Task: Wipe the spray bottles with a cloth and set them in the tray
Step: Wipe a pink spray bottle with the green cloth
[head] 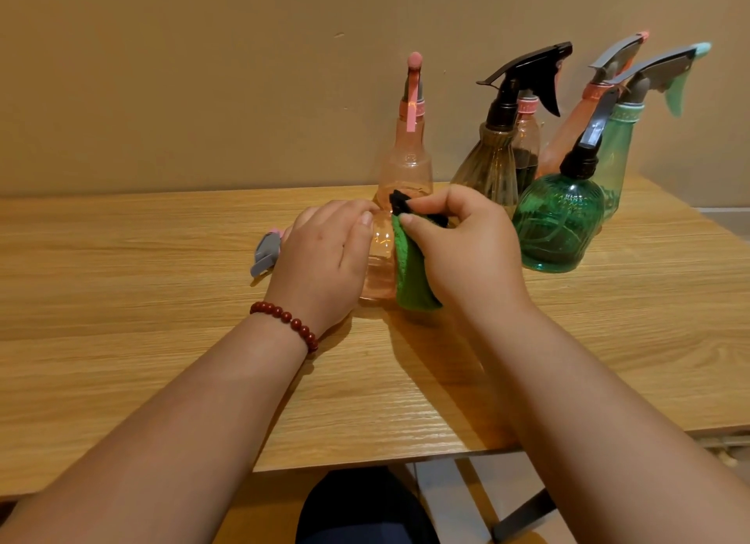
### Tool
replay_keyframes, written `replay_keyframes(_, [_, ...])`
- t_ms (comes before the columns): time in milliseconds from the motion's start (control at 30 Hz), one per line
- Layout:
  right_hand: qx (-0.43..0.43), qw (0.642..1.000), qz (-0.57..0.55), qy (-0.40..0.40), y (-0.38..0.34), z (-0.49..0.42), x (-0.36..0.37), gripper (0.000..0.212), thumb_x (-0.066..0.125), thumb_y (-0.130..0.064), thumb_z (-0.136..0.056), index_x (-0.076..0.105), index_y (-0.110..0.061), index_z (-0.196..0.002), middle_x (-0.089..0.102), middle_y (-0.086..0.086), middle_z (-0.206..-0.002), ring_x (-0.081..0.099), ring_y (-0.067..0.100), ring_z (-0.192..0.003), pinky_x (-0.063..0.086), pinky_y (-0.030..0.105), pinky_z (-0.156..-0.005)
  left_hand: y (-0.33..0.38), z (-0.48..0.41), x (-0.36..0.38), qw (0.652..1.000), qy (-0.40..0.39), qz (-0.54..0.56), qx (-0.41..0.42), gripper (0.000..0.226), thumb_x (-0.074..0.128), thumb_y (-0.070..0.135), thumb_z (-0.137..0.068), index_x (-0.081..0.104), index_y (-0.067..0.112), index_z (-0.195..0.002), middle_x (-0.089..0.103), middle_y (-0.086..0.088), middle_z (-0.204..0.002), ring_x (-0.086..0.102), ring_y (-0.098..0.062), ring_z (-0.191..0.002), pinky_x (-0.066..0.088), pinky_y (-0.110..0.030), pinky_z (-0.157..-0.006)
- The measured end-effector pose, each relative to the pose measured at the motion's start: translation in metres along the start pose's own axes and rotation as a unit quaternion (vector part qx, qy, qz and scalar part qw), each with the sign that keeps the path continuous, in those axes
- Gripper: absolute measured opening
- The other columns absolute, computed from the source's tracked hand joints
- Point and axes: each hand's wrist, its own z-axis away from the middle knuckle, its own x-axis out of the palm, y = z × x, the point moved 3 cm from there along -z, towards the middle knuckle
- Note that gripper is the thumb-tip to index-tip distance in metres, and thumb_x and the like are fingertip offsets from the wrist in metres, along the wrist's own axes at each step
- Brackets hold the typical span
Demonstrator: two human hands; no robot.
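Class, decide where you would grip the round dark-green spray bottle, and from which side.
Probably by the narrow black collar of the round green bottle, coming from the near side: its body is wide and bulbous, it stands upright, and other bottles crowd behind it.

Wooden table (121, 259), beige wall (203, 77)

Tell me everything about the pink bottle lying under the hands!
The lying pink bottle is see-through pinkish plastic, on its side on the wooden table. Its grey spray head with a pink tip points left. The left hand holds its upper part; the right hand presses a green cloth against its body.
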Motion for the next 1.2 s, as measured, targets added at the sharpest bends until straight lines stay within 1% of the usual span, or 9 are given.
replay_keyframes(233, [0.125,0.99,0.063,-0.026,0.024,-0.007,0.002,0.001,0.066,-0.019,-0.089,0.066,-0.02,-0.09,0.061,-0.009,-0.09,0.059,0.01,-0.086,0.055,0.034,-0.075,-0.001,-0.001,0.003,1.0,-0.007,-0.009,-0.011,0.061,0.012,0.046,-0.094,0.06,0.02,-0.122,0.062,0.005,-0.116,0.051,-0.019,-0.113,0.037,-0.04,-0.099])
replay_keyframes(300, [0.089,0.995,0.036,-0.018,0.016,-0.005,0.0,0.002,0.068,-0.019,-0.088,0.067,-0.021,-0.087,0.063,-0.011,-0.088,0.059,0.007,-0.085,0.055,0.03,-0.075,-0.002,-0.001,0.002,1.0,-0.003,-0.004,-0.014,0.061,0.013,0.046,-0.094,0.06,0.019,-0.122,0.062,0.004,-0.117,0.051,-0.02,-0.114,0.037,-0.041,-0.099])
replay_keyframes(433, [-0.012,1.0,0.015,0.0,0.002,0.005,-0.001,0.007,0.069,-0.019,-0.086,0.066,-0.023,-0.081,0.061,-0.017,-0.083,0.056,-0.005,-0.081,0.046,0.01,-0.067,-0.002,0.0,0.003,1.0,-0.007,-0.004,-0.015,0.06,0.013,0.045,-0.094,0.06,0.019,-0.122,0.062,0.004,-0.117,0.052,-0.02,-0.114,0.037,-0.043,-0.101])
replay_keyframes(600, [0.071,0.995,0.06,-0.026,0.019,0.004,-0.002,0.007,0.068,-0.019,-0.088,0.065,-0.022,-0.082,0.06,-0.014,-0.086,0.056,0.001,-0.082,0.047,0.017,-0.062,0.0,-0.001,0.003,1.0,-0.007,-0.012,-0.02,0.062,0.012,0.047,-0.092,0.06,0.02,-0.122,0.062,0.005,-0.117,0.051,-0.02,-0.115,0.037,-0.045,-0.101])
replay_keyframes(767, [-0.004,1.0,0.005,-0.03,0.002,0.015,-0.007,0.017,0.072,-0.021,-0.084,0.065,-0.029,-0.072,0.062,-0.019,-0.079,0.057,-0.009,-0.081,0.048,0.009,-0.063,0.0,0.0,0.002,1.0,-0.002,-0.005,-0.024,0.063,0.012,0.046,-0.092,0.06,0.018,-0.123,0.062,0.002,-0.118,0.051,-0.021,-0.114,0.037,-0.046,-0.101])
replay_keyframes(900, [0.052,0.995,0.059,-0.059,0.018,0.021,-0.007,0.01,0.073,-0.019,-0.083,0.067,-0.022,-0.076,0.063,-0.014,-0.082,0.059,0.001,-0.078,0.049,0.019,-0.063,0.001,0.0,0.002,1.0,-0.005,-0.009,-0.021,0.061,0.012,0.046,-0.093,0.06,0.019,-0.12,0.062,0.004,-0.115,0.051,-0.02,-0.113,0.037,-0.047,-0.1])
replay_keyframes(1000, [0.078,0.988,0.112,-0.073,0.022,0.023,-0.008,0.006,0.072,-0.02,-0.084,0.068,-0.022,-0.08,0.062,-0.014,-0.084,0.056,0.002,-0.076,0.042,0.017,-0.056,0.002,0.0,0.002,1.0,-0.003,-0.009,-0.021,0.062,0.012,0.046,-0.092,0.06,0.019,-0.121,0.062,0.004,-0.116,0.051,-0.02,-0.113,0.038,-0.045,-0.1])
replay_keyframes(1100, [0.043,0.996,0.053,-0.049,0.008,0.025,-0.009,0.008,0.073,-0.022,-0.083,0.068,-0.024,-0.078,0.063,-0.016,-0.081,0.059,0.002,-0.078,0.05,0.022,-0.063,0.001,0.0,0.002,1.0,-0.001,-0.002,-0.025,0.062,0.012,0.046,-0.092,0.06,0.019,-0.12,0.062,0.004,-0.116,0.051,-0.021,-0.113,0.037,-0.047,-0.1])
replay_keyframes(1200, [-0.009,0.998,0.038,-0.048,-0.005,0.031,-0.01,0.01,0.075,-0.023,-0.082,0.068,-0.027,-0.075,0.063,-0.019,-0.081,0.059,-0.003,-0.081,0.051,0.018,-0.066,0.0,0.0,0.002,1.0,0.0,0.003,-0.028,0.061,0.013,0.046,-0.092,0.06,0.02,-0.12,0.06,0.006,-0.114,0.051,-0.021,-0.113,0.037,-0.049,-0.1])
